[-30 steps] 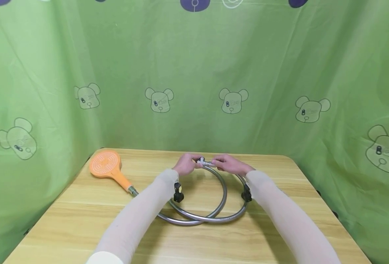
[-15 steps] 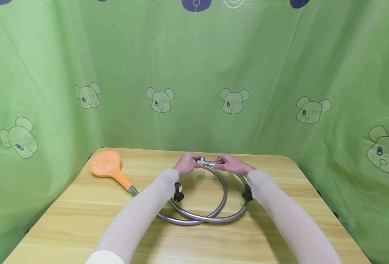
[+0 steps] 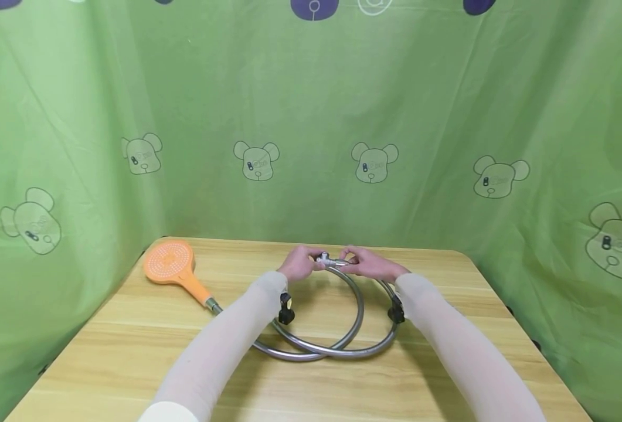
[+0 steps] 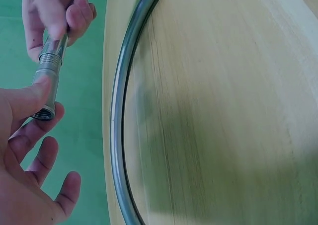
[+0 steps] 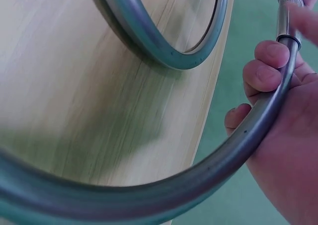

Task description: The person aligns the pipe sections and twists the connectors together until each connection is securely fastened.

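Note:
My left hand [image 3: 297,264] pinches a short chrome pipe fitting [image 4: 53,78] between thumb and forefinger; its other fingers are loosely bent, and the fitting's open end shows inside threads. From the right, my right hand [image 3: 371,264] holds the end of a grey metal shower hose [image 5: 223,160], its fingers curled round the hose just behind the chrome hose nut [image 5: 284,26]. Some threads show where nut and fitting meet in line. The hose loops over the table below both hands and runs left to an orange shower head [image 3: 169,261], lying face up.
The light wooden table [image 3: 342,390] reaches its back edge just beyond my hands. A green curtain [image 3: 311,205] with bear prints hangs behind it and along both sides. Dark wrist cameras [image 3: 286,309] sit under the sleeves, over the hose loops.
The right hand's thumb and forefinger have shifted on the hose end, the forefinger now arched higher. The left hand, hose loops and shower head stay almost where they were.

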The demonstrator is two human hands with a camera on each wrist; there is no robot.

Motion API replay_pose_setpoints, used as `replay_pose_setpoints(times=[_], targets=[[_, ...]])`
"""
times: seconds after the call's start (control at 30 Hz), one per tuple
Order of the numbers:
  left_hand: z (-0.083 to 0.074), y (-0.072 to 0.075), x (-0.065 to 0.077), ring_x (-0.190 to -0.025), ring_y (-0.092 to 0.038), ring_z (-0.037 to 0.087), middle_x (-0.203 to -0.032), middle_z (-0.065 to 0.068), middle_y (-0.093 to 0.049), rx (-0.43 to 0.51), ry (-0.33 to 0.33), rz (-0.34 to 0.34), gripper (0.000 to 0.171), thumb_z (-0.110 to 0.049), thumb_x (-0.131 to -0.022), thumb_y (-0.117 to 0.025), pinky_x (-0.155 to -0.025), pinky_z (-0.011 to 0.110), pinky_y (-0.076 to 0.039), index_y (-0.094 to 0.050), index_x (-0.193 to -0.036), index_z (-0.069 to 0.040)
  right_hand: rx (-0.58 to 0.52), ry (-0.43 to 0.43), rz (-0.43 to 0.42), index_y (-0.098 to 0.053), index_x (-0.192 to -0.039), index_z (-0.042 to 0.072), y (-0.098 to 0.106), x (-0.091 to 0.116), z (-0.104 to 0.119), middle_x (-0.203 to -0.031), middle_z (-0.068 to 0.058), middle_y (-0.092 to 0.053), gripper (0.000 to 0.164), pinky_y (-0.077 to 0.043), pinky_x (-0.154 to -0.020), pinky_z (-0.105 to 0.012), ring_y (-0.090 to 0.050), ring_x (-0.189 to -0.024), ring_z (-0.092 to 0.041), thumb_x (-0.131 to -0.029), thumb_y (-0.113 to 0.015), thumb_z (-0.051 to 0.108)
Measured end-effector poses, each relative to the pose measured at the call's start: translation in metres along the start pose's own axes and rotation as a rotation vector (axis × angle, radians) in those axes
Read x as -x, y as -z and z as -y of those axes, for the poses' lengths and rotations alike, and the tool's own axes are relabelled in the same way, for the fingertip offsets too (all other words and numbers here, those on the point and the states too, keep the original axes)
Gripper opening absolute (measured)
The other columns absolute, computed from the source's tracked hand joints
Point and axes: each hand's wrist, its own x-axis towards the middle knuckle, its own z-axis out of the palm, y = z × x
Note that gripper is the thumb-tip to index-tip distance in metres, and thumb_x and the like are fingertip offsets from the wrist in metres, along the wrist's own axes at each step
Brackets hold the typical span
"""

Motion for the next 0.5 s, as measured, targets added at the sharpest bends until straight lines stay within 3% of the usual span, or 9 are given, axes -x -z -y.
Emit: replay_pose_setpoints(times=[0.13, 0.37, 0.43, 0.5], targets=[[0.0003, -0.0009, -0.0014, -0.112, -0.06, 0.023, -0.128, 0.007, -0.069, -0.008, -0.013, -0.004, 0.042, -0.013, -0.091, -0.074, -0.1, 0.042, -0.049, -0.067, -0.132, -0.015, -0.009, 0.021, -0.007, -0.057, -0.114, 0.01, -0.0001, -0.0007, -0.0031, -0.099, -0.017, -0.063, 0.024, -0.04, -0.07, -0.031, -0.052, -0.085, -0.026, -0.099, -0.065, 0.027], [0.0007, -0.0027, -0.0004, -0.119, -0.06, 0.025, -0.126, 0.006, -0.07, -0.008, -0.027, -0.003, 0.041, -0.013, -0.09, -0.075, -0.104, 0.044, -0.049, -0.068, -0.13, -0.015, 0.046, -0.003, 0.026, -0.068, -0.113, 0.002, 0.0045, 0.0019, -0.0009, -0.069, 0.003, -0.046, 0.043, -0.033, -0.058, -0.026, -0.039, -0.062, -0.014, -0.105, -0.05, 0.041], [0.0008, -0.0029, -0.0007, -0.121, -0.06, 0.025, -0.129, 0.006, -0.069, -0.004, -0.027, 0.001, 0.042, -0.014, -0.09, -0.075, -0.103, 0.043, -0.049, -0.067, -0.131, -0.015, 0.041, -0.024, 0.025, -0.069, -0.114, 0.003, 0.0048, 0.0025, -0.0004, -0.065, 0.004, -0.042, 0.048, -0.03, -0.056, -0.026, -0.034, -0.059, -0.013, -0.105, -0.048, 0.045], [0.0007, -0.0029, -0.001, -0.121, -0.059, 0.025, -0.13, 0.007, -0.068, -0.006, -0.029, 0.002, 0.043, -0.014, -0.09, -0.075, -0.102, 0.043, -0.05, -0.067, -0.132, -0.015, 0.021, -0.032, 0.023, -0.066, -0.118, 0.005, 0.0039, 0.0024, 0.0002, -0.069, 0.003, -0.047, 0.044, -0.034, -0.06, -0.027, -0.04, -0.063, -0.014, -0.104, -0.05, 0.044]])
